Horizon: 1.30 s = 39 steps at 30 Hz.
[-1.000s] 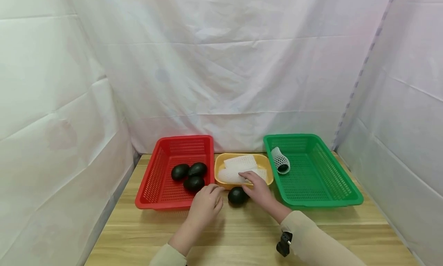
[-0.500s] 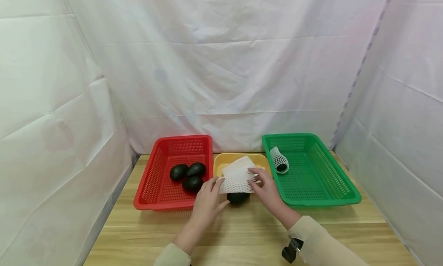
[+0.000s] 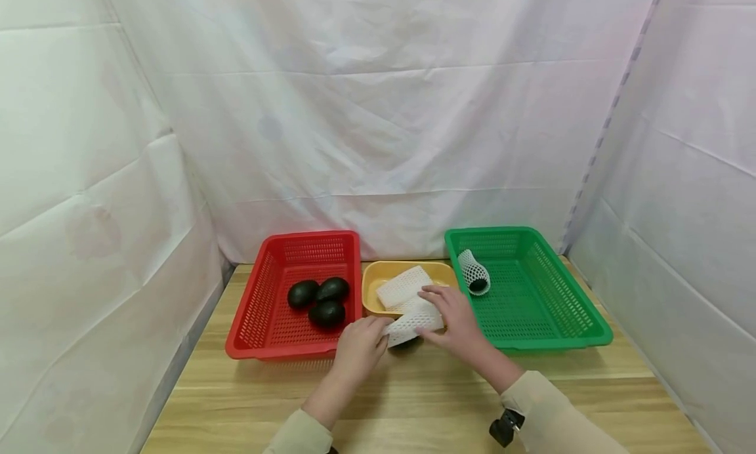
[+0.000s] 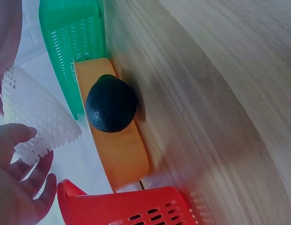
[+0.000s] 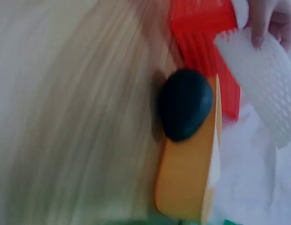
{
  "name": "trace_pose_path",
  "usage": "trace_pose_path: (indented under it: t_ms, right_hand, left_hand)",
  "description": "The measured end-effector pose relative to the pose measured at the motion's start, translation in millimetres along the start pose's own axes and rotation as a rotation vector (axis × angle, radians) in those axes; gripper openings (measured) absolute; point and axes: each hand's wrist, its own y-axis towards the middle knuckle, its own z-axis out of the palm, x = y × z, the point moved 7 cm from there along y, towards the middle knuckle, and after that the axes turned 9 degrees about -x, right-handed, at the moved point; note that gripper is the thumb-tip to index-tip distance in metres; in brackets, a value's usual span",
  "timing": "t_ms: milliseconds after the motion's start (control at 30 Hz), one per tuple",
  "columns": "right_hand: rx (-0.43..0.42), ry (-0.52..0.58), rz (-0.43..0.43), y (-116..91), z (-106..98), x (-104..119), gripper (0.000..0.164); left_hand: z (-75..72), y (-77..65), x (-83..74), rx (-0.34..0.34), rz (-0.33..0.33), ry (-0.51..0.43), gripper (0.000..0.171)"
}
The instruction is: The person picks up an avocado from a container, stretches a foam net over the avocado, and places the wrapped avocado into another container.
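A white foam net sleeve (image 3: 415, 321) is stretched between the two hands in front of the yellow tray. My left hand (image 3: 359, 346) pinches its left end, with thumb and fingers at the open, notched edge in the left wrist view. My right hand (image 3: 457, 321) holds the other end between thumb and fingers. Below the sleeve a dark avocado (image 4: 111, 104) rests on the table against the tray's front wall; in the head view the sleeve mostly hides it. More flat foam nets (image 3: 404, 287) lie in the yellow tray (image 3: 371, 302).
On the left stands a red basket (image 3: 252, 323) with several avocados (image 3: 327, 314). To the right, a green basket (image 3: 561, 344) holds one avocado in a net sleeve (image 3: 474, 272). The wooden table (image 3: 413, 408) extends toward the person; white cloth (image 3: 378, 132) hangs behind and at both sides.
Both hands reached to the tray; the right hand lifted a foam net from it. The net then came forward and down over the avocado, its left end now pinched by the left hand.
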Motion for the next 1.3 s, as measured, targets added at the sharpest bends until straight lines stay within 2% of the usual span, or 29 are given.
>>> trace_pose_path:
  t_ms: [67, 167, 267, 400, 500, 600, 667, 733, 833, 967, 1100, 1300]
  right_hand:
    - [0.119, -0.151, -0.12, -2.5, 7.9, 3.5, 0.075]
    - [0.278, -0.302, -0.193, -8.8, 19.0, 5.6, 0.079]
    - [0.368, -0.347, -0.168, -13.6, 25.9, 5.3, 0.076]
    - [0.414, -0.283, -0.057, -17.2, 32.9, 1.9, 0.071]
    - [0.445, -0.193, 0.08, -21.1, 37.9, -5.6, 0.062]
    - [0.451, -0.134, 0.198, -23.1, 38.6, -13.9, 0.054]
    - [0.431, -0.14, 0.222, -21.7, 35.4, -17.7, 0.05]
    - [0.398, -0.191, 0.179, -18.3, 30.8, -19.4, 0.05]
    - [0.326, -0.264, 0.066, -12.4, 21.1, -18.2, 0.049]
    - [0.261, -0.333, -0.067, -9.0, 9.6, -16.8, 0.047]
    - [0.219, -0.358, -0.151, -10.1, 0.8, -17.2, 0.047]
    - [0.146, -0.349, -0.233, -11.6, -9.1, -13.0, 0.053]
  left_hand:
    - [0.5, 1.7, -2.2, 0.016, -0.006, 0.003, 0.024]
    - [1.2, 4.9, -7.7, 0.03, -0.002, -0.005, 0.023]
    - [3.4, 7.6, -13.6, 0.05, -0.012, -0.046, 0.022]
    - [8.0, 8.9, -18.8, 0.092, -0.085, -0.177, 0.021]
    - [11.2, 8.0, -19.0, 0.109, -0.195, -0.338, 0.022]
    - [15.1, 5.2, -12.8, 0.092, -0.39, -0.556, 0.022]
    - [17.7, 3.1, -7.0, 0.056, -0.52, -0.679, 0.025]
    - [21.2, 1.2, -1.7, 0.028, -0.618, -0.754, 0.029]
    - [29.7, -1.8, 5.5, 0.005, -0.696, -0.769, 0.032]
    - [48.5, -9.8, 15.3, -0.01, -0.768, -0.714, 0.027]
    - [69.4, -18.3, 21.8, -0.016, -0.816, -0.626, 0.033]
    - [92.2, -24.8, 30.8, 0.046, -0.922, -0.514, 0.044]
